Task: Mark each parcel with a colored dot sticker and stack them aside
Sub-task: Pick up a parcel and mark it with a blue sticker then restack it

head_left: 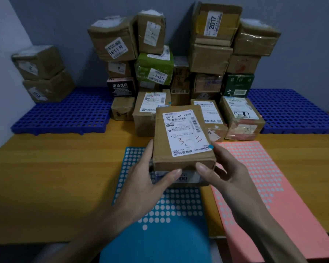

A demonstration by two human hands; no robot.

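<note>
Two brown boxes (pixel 43 73) sit stacked on the left blue mat (pixel 68 114). Over the one blue sticker sheet (pixel 169 240), the left hand (pixel 146 179) grips the parcel (pixel 182 137) by its left side, thumb on the near end. The parcel, held above the table (pixel 46 168), carries one blue dot (pixel 210 147) at its label's right corner. The right hand (pixel 230 173) clasps its right side. One pink sticker sheet (pixel 273 177) lies to the right.
</note>
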